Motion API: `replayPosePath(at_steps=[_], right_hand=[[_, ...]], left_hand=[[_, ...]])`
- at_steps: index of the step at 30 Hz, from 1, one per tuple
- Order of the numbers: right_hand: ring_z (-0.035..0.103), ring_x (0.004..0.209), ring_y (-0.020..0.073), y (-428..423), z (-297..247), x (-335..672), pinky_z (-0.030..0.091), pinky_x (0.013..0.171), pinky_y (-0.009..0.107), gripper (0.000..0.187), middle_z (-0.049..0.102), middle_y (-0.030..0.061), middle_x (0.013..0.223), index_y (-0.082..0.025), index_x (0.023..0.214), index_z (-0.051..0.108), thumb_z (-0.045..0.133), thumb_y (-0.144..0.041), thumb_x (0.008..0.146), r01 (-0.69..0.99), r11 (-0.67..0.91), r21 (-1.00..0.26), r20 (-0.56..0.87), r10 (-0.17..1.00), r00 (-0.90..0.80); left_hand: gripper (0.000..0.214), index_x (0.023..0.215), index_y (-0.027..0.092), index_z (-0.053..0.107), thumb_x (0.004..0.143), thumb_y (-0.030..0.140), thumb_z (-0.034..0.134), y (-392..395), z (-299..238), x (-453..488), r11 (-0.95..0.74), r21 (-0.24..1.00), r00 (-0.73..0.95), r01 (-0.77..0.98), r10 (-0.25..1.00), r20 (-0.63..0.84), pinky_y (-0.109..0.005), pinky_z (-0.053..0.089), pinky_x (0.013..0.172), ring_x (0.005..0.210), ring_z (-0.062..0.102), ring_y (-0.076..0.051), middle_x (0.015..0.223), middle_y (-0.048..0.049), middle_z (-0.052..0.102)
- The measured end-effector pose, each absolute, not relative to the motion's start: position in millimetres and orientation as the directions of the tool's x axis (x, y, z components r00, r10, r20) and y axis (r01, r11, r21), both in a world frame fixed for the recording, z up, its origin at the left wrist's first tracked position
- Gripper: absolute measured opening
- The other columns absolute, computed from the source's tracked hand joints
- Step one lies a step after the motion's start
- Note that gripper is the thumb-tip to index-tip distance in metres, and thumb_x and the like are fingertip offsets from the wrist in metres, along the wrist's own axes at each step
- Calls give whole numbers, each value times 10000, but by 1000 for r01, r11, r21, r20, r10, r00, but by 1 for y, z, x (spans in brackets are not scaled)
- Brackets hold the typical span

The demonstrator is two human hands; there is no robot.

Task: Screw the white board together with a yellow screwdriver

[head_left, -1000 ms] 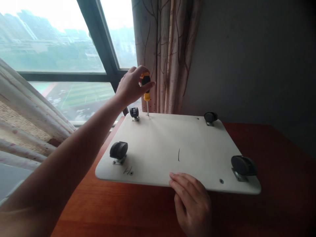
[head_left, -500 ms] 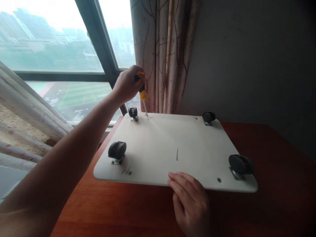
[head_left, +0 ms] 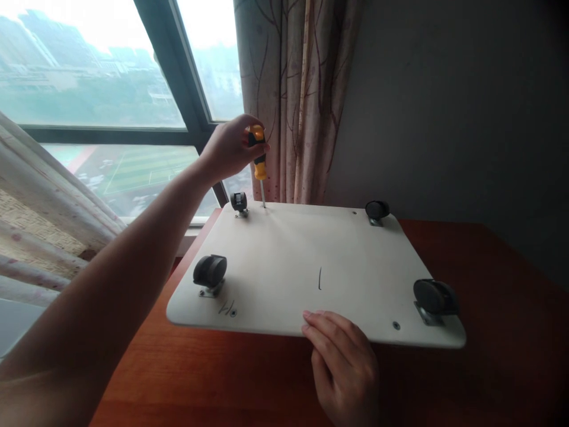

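Observation:
My left hand (head_left: 231,148) is closed around the yellow-and-black handle of a screwdriver (head_left: 260,171). The screwdriver stands nearly upright, its tip at a hole near the far left corner of a white board (head_left: 288,255). At the board's near edge, my right hand (head_left: 342,356) grips with its fingers on top; the thumb is hidden. Black casters on metal plates sit at the corners: far left (head_left: 239,203), near left (head_left: 210,271), far right (head_left: 377,210) and near right (head_left: 435,298). Screw heads show near the casters, such as one screw (head_left: 396,325) at the near right.
The board lies on a reddish-brown wooden table (head_left: 200,379). Behind it are a window frame (head_left: 178,77) and a patterned curtain (head_left: 293,107); another curtain (head_left: 53,207) hangs at the left. A dark wall (head_left: 444,118) rises at the back right.
My left hand has turned the screwdriver's handle slightly, and the handle now leans less, having shifted a little to the right. My right hand stays at the board's near edge.

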State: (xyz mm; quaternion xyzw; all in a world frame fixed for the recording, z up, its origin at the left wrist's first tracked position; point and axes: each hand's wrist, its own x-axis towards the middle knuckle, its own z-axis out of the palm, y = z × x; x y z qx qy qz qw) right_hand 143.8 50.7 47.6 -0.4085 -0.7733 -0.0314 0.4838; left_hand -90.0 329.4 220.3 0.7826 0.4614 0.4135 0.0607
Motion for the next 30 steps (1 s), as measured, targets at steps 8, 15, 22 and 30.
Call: replayPosePath(at_steps=[8, 15, 22, 30], right_hand=[[683, 1029, 192, 51, 49, 143, 565, 878, 342, 331, 757, 54, 1086, -160, 1067, 721, 502, -2, 875, 672, 660, -337, 775, 599, -200], [689, 1024, 193, 52, 50, 143, 566, 877, 340, 337, 758, 57, 1086, -159, 1063, 720, 498, 5, 870, 675, 662, -326, 776, 595, -209], [697, 1005, 195, 52, 52, 144, 570, 866, 342, 359, 763, 52, 1072, -175, 1079, 712, 500, 10, 857, 677, 660, -325, 772, 599, -212], [660, 1117, 209, 48, 56, 150, 569, 944, 389, 405, 732, 54, 1153, -216, 1149, 680, 491, 2, 864, 597, 655, -464, 706, 680, -198]], left_hand=[[321, 1037, 232, 629, 784, 365, 775, 329, 239, -99, -641, 629, 544, 440, 747, 381, -510, 538, 975, 1026, 655, -236, 1049, -38, 732], [388, 1104, 229, 626, 801, 409, 787, 332, 237, -111, -603, 701, 563, 379, 752, 343, -519, 527, 996, 1060, 640, -229, 1108, -24, 724], [492, 1120, 138, 603, 777, 420, 815, 332, 231, -106, -606, 734, 539, 307, 746, 391, -445, 543, 936, 1025, 642, -202, 1096, -96, 713], [399, 1116, 160, 644, 783, 299, 814, 316, 223, -88, -657, 698, 374, 285, 747, 550, -395, 494, 989, 1027, 626, -160, 1025, -32, 733]])
